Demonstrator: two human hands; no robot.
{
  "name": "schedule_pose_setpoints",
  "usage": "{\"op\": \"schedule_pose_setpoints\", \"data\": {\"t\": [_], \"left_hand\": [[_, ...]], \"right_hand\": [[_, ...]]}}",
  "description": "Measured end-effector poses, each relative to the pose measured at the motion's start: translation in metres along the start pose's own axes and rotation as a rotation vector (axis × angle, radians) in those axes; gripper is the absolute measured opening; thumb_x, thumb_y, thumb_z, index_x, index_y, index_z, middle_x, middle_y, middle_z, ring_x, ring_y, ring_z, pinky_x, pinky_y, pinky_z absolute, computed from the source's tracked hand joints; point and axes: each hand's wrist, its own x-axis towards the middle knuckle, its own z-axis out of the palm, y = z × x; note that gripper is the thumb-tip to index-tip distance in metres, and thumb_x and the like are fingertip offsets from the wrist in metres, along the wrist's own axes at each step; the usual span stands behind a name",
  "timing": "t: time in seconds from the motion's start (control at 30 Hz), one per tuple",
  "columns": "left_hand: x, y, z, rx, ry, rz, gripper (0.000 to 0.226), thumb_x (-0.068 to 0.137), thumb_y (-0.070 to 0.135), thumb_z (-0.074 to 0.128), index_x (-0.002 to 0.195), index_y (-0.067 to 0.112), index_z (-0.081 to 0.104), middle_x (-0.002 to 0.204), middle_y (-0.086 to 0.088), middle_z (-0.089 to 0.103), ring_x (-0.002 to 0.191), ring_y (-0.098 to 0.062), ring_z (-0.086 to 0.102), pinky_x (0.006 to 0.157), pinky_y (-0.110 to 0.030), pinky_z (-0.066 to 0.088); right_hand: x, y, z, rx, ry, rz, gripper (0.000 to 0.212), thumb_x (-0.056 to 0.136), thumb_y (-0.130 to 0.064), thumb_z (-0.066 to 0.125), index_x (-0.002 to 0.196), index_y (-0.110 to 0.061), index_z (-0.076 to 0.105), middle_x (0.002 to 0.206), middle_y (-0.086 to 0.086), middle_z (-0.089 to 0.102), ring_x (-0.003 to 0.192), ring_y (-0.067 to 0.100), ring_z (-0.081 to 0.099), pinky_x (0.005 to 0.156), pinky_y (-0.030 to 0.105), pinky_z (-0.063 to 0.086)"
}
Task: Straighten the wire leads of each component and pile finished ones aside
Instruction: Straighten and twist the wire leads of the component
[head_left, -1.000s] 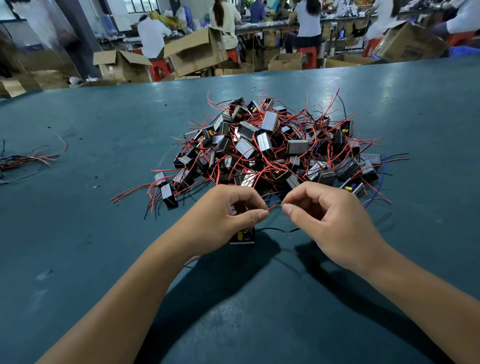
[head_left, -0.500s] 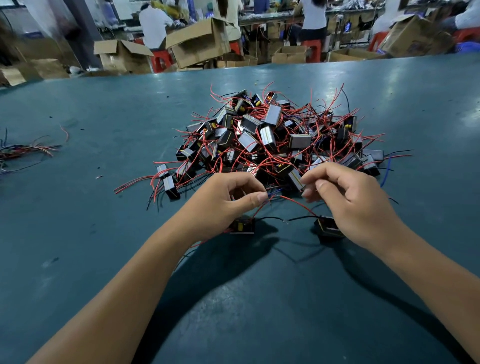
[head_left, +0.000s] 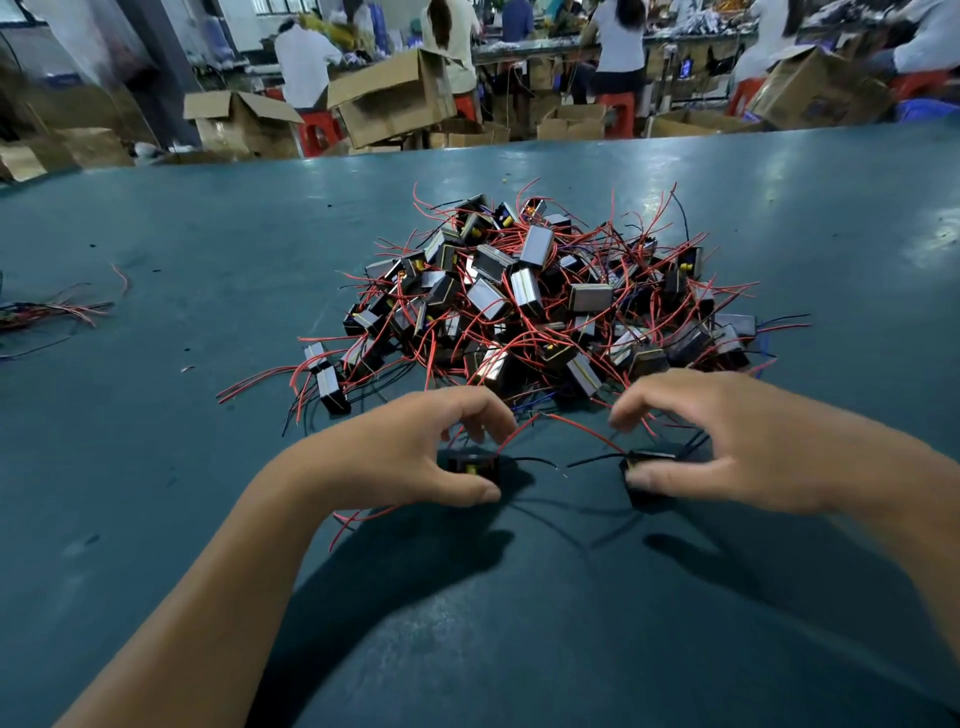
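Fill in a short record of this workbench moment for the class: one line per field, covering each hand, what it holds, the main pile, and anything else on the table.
left hand: left hand grips a small black component on the table
right hand: right hand grips a second black component, thumb on its near side
leads: red and black leads run between the two components
main pile: heap of components with tangled red leads, beyond the hands
other items: loose wire bundle at far left
surface: dark teal table

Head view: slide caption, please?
Left hand and right hand each grip a component beside the tangled pile.
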Motion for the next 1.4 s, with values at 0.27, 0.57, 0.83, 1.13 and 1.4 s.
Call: {"op": "schedule_pose_setpoints", "data": {"t": [0.27,0.57,0.83,1.13,1.4], "left_hand": [[0.006,-0.002,0.009,0.23,0.063,-0.071,0.031,0.085,0.043,0.075,0.109,0.032,0.059,0.086,0.016,0.061,0.079,0.002,0.056,0.068,-0.012,0.042],[0.016,0.01,0.03,0.036,0.067,-0.162,0.038,0.08,0.06,0.073,0.094,0.028,0.059,0.078,0.004,0.065,0.05,-0.004,0.062,0.052,-0.027,0.053],[0.011,0.008,0.025,-0.413,-0.055,-0.228,0.024,0.091,0.024,0.074,0.107,0.012,0.061,0.078,-0.01,0.07,0.064,-0.029,0.072,0.058,-0.032,0.057],[0.017,0.021,0.043,-0.676,0.047,-0.343,0.025,0.088,0.013,0.076,0.091,0.001,0.055,0.07,-0.012,0.071,0.065,-0.03,0.074,0.054,-0.027,0.057],[0.02,0.028,0.049,-0.885,0.095,-0.349,0.015,0.092,0.001,0.068,0.097,0.0,0.054,0.074,-0.014,0.073,0.074,-0.027,0.075,0.063,-0.027,0.059]], "right_hand": [[0.007,-0.013,0.01,-0.276,0.004,0.16,0.032,0.083,-0.062,0.061,0.095,-0.033,0.052,0.086,-0.016,0.057,0.082,0.01,0.055,0.074,0.03,0.048],[0.011,-0.031,0.029,-0.205,0.083,0.368,0.045,0.079,-0.07,0.062,0.094,-0.029,0.052,0.083,-0.009,0.064,0.078,0.014,0.062,0.072,0.035,0.054],[0.01,-0.035,0.031,0.008,0.115,0.353,0.031,0.083,-0.056,0.069,0.093,-0.03,0.057,0.08,-0.009,0.067,0.075,0.011,0.063,0.072,0.035,0.055],[0.009,-0.049,0.034,0.014,0.153,0.363,0.032,0.082,-0.053,0.071,0.1,-0.031,0.057,0.086,-0.009,0.066,0.081,0.012,0.063,0.077,0.035,0.054],[0.007,-0.06,0.038,-0.051,0.181,0.314,0.044,0.087,-0.064,0.054,0.113,-0.029,0.059,0.101,-0.01,0.065,0.095,0.016,0.061,0.083,0.039,0.051]]}}
